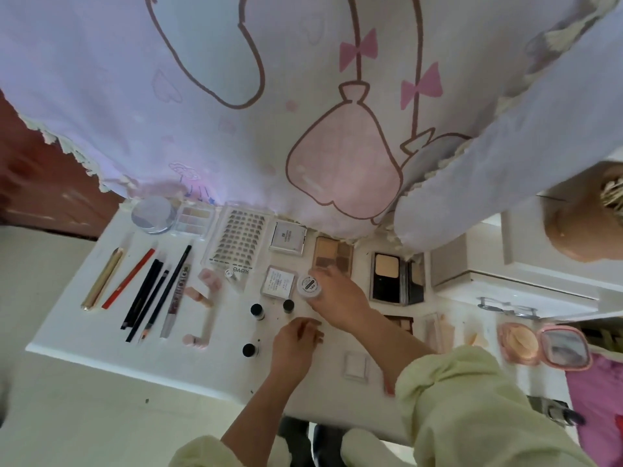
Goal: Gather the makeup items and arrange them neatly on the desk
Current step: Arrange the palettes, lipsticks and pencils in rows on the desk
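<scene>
While the right hand (340, 296) reaches forward over the white bench (101, 332), its fingers (328, 273) are curled round a small white jar (310, 287) with a labelled round lid. The jar is low over the bench, though whether it touches the surface cannot be told. It sits just right of a clear square compact (278, 283) and just in front of a brown eyeshadow palette (333, 256). The left hand (295, 340) lies nearer the person, close below the jar. Its fingers (312, 328) are bent down with the tips at the bench, and whether they hold anything cannot be told.

3 small black-capped bottles (257, 311) stand upright around the left hand, apart from one another. Further left, a gold tube (102, 279), a red pencil (129, 279) and several black pencils (145, 291) lie side by side in a slanted row. At the back edge are a round silver jar (153, 214), a pale eyeshadow palette (195, 217), a tray of false lashes (239, 241) and a white square compact (287, 237). To the right lie an open black powder compact (396, 278) and, near the bench's right end, an open pink mirror compact (519, 343). A lilac printed cloth (236, 96) hangs over the back of the bench.
</scene>
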Action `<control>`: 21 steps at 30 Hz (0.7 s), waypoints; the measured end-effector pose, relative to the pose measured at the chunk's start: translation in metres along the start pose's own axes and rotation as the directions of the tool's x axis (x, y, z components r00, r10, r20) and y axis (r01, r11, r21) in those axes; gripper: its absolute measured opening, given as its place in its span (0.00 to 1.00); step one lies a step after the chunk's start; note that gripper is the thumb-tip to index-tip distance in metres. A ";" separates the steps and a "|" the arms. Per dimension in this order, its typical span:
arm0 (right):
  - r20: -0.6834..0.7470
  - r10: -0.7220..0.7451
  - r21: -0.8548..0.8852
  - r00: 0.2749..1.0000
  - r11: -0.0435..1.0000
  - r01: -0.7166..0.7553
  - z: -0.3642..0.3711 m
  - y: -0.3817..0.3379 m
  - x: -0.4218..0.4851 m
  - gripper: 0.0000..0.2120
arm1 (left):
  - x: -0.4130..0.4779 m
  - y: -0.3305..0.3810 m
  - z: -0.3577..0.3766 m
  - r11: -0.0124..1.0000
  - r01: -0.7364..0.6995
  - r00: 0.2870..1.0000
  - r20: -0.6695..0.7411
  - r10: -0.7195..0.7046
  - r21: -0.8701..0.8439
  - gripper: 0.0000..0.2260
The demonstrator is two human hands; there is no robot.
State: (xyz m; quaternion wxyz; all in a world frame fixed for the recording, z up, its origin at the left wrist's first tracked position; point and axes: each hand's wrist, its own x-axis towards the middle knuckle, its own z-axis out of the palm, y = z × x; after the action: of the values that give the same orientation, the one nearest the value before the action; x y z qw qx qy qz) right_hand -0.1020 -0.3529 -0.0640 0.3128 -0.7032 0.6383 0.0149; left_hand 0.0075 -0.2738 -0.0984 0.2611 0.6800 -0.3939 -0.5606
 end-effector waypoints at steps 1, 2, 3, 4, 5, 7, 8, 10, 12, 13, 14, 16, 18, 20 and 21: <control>0.003 0.001 -0.023 1.000 1.000 -0.001 0.001 -0.002 0.003 0.24 | 0.001 -0.002 -0.001 1.000 0.001 1.000 0.003 -0.001 0.003 0.11; -0.006 -0.005 -0.047 1.000 0.999 0.004 0.001 -0.002 0.005 0.26 | 0.002 -0.002 -0.002 1.000 0.000 1.000 0.007 0.000 0.003 0.11; -0.014 -0.010 -0.074 1.000 0.997 0.009 0.002 -0.004 0.008 0.26 | 0.002 -0.004 -0.003 1.000 0.003 1.000 0.010 -0.003 -0.004 0.12; -0.027 -0.020 -0.095 0.999 0.995 0.017 0.002 -0.005 0.009 0.26 | 0.002 -0.004 -0.003 1.000 0.005 1.000 0.013 -0.005 -0.010 0.12; -0.036 -0.023 -0.108 0.999 0.994 0.019 0.002 -0.005 0.010 0.26 | 0.001 -0.004 -0.003 1.000 0.006 1.000 0.016 -0.006 -0.014 0.12; -0.037 -0.029 -0.110 0.999 0.994 0.024 0.002 -0.005 0.012 0.26 | 0.001 -0.003 -0.003 1.000 0.008 1.000 0.018 -0.008 -0.020 0.12; -0.040 -0.030 -0.109 0.999 0.994 0.025 0.002 -0.004 0.013 0.26 | 0.001 -0.003 -0.004 1.000 0.009 1.000 0.019 -0.009 -0.020 0.12; -0.041 -0.028 -0.097 0.999 0.995 0.024 0.002 -0.001 0.010 0.28 | 0.001 -0.002 -0.005 1.000 0.008 1.000 0.019 -0.007 -0.028 0.11; -0.044 -0.015 -0.054 0.999 0.998 0.013 0.003 0.005 0.006 0.31 | 0.002 -0.002 -0.005 0.999 0.000 1.000 0.020 0.000 -0.035 0.11; -0.052 0.001 -0.021 0.999 1.000 -0.002 0.004 0.008 0.003 0.31 | 0.002 -0.003 -0.005 0.999 0.000 1.000 0.021 0.001 -0.034 0.11; -0.060 0.022 0.014 0.998 1.000 -0.021 0.004 0.010 0.000 0.30 | 0.001 -0.003 -0.005 0.999 -0.001 1.000 0.021 0.001 -0.038 0.11; -0.090 0.088 0.125 0.992 0.989 -0.077 0.004 0.015 -0.009 0.27 | 0.001 -0.004 -0.004 0.998 0.005 1.000 0.021 -0.004 -0.059 0.11; -0.111 0.226 0.379 0.968 0.910 -0.169 0.004 0.021 -0.020 0.24 | 0.000 -0.002 -0.004 0.997 0.013 1.000 0.019 -0.012 -0.076 0.11; -0.020 0.393 0.696 0.919 0.665 -0.270 0.001 0.025 -0.034 0.20 | 0.000 -0.001 -0.005 0.995 0.029 1.000 0.014 -0.028 -0.100 0.11; 0.081 0.442 0.831 0.893 0.465 -0.305 -0.001 0.028 -0.041 0.17 | -0.001 0.000 -0.005 0.993 0.036 0.999 0.009 -0.035 -0.110 0.11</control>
State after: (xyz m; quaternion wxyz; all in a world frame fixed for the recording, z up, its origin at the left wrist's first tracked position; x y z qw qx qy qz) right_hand -0.1353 -0.3166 -0.0571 0.5466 -0.3143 0.7281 -0.2691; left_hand 0.0118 -0.2736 -0.0964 0.2870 0.6695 -0.3511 -0.5884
